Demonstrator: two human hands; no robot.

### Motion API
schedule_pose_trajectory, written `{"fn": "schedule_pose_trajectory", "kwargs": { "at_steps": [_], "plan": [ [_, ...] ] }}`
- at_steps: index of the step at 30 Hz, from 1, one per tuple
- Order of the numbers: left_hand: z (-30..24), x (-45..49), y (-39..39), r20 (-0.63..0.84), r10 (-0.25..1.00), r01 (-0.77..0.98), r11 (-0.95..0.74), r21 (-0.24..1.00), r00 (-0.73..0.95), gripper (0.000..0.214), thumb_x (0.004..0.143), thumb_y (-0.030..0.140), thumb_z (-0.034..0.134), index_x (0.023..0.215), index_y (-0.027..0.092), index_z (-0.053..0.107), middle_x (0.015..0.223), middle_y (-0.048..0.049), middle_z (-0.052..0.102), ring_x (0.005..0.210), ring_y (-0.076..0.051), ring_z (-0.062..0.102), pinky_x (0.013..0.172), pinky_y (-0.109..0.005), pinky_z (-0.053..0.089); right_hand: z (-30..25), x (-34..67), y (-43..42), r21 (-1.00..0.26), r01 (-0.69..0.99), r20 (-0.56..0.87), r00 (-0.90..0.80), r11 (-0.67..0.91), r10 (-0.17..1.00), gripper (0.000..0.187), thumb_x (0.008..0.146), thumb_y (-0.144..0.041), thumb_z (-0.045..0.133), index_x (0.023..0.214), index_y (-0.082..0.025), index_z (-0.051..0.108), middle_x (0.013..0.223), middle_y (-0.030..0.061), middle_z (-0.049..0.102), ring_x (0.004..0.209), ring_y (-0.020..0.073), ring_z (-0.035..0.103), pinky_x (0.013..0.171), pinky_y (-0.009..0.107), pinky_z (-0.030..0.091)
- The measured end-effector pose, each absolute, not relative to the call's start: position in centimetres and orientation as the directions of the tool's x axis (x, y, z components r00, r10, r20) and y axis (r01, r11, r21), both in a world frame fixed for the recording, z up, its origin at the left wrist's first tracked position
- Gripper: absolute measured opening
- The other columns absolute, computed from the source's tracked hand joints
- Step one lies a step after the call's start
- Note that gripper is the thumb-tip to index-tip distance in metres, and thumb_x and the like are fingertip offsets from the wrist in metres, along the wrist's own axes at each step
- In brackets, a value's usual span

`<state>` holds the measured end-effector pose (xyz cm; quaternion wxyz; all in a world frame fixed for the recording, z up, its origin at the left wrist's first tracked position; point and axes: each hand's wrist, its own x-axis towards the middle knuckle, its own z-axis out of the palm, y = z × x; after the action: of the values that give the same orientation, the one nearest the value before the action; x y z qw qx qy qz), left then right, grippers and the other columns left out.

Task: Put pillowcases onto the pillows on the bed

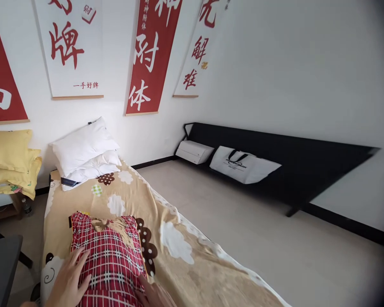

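A red plaid pillow [110, 251] lies on a bed with a tan sheet [179, 238] printed with white and brown sheep. My left hand [68, 279] rests flat on the pillow's left side, fingers spread. My right hand [155, 294] touches the pillow's lower right edge at the bottom of the view; only part of it shows, with a finger stretched along the pillow.
Two white pillows [83, 153] are stacked at the bed's head. Folded yellow bedding [11, 164] sits on a stand at left. A black low frame [291, 162] along the right wall holds a white bag [243, 164] and a white box [193, 151]. Banners hang on the wall.
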<state>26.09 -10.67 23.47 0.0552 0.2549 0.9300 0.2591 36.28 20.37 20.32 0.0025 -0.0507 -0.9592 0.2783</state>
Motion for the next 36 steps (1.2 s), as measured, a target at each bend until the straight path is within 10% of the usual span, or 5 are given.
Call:
{"fn": "schedule_pose_trajectory", "kwargs": {
  "at_steps": [4, 12, 18, 28, 36],
  "plan": [
    [22.9, 25.1, -8.0, 0.002, 0.542, 0.448, 0.692, 0.566, -0.840, 0.046, 0.093, 0.044, 0.047, 0.135, 0.029, 0.058, 0.139, -0.0075, 0.060, 0.126, -0.027, 0.056, 0.103, -0.040, 0.049, 22.4, 34.5, 20.5, -0.449, -0.033, -0.020, -0.999, 0.893, -0.047, 0.022, 0.087, -0.031, 0.052, 0.096, -0.020, 0.070, 0.090, 0.0111, 0.072, 0.084, 0.0282, 0.067, 0.075, 0.038, 0.048],
    [20.3, 24.5, -6.5, 0.089, 0.472, 0.448, 0.738, 0.504, -0.877, 0.035, 0.095, 0.021, 0.037, 0.080, 0.020, 0.068, 0.088, -0.0076, 0.068, 0.084, -0.021, 0.064, 0.076, -0.032, 0.048, 24.5, 31.1, 18.9, -0.684, 0.007, -0.004, -1.000, 0.730, 0.006, 0.034, 0.082, -0.036, 0.064, 0.111, -0.021, 0.072, 0.115, 0.0097, 0.068, 0.111, 0.0270, 0.061, 0.096, 0.038, 0.044],
    [20.7, 24.4, -6.8, 0.204, 0.440, 0.480, 0.728, 0.489, -0.875, 0.033, 0.097, 0.028, 0.030, 0.078, 0.021, 0.056, 0.085, -0.0063, 0.062, 0.077, -0.020, 0.060, 0.070, -0.033, 0.047, 22.6, 30.6, 17.3, -0.690, -0.010, 0.125, -0.986, 0.724, 0.106, 0.019, 0.085, -0.022, 0.055, 0.073, -0.018, 0.070, 0.083, 0.0055, 0.069, 0.086, 0.0207, 0.062, 0.080, 0.031, 0.047],
    [24.2, 24.7, -6.4, 0.347, 0.301, 0.459, 0.600, 0.655, -0.888, 0.050, 0.098, 0.056, 0.018, 0.096, 0.024, 0.055, 0.077, -0.0058, 0.061, 0.066, -0.019, 0.062, 0.063, -0.030, 0.050, 26.5, 32.3, 16.7, -0.820, -0.208, 0.359, -0.913, 0.534, 0.194, 0.042, 0.095, -0.055, 0.041, 0.075, -0.022, 0.057, 0.082, 0.0062, 0.065, 0.078, 0.0196, 0.058, 0.072, 0.032, 0.047],
    [26.0, 27.1, -6.9, 0.333, 0.424, 0.534, 0.567, 0.627, -0.842, 0.048, 0.100, 0.053, 0.021, 0.089, 0.026, 0.059, 0.073, -0.0050, 0.061, 0.058, -0.017, 0.057, 0.058, -0.027, 0.047, 28.4, 34.4, 17.6, -0.881, -0.125, 0.245, -0.945, 0.457, 0.215, 0.039, 0.095, -0.054, 0.039, 0.077, -0.022, 0.049, 0.077, 0.0021, 0.059, 0.073, 0.0174, 0.053, 0.068, 0.028, 0.043]
  ]
}}
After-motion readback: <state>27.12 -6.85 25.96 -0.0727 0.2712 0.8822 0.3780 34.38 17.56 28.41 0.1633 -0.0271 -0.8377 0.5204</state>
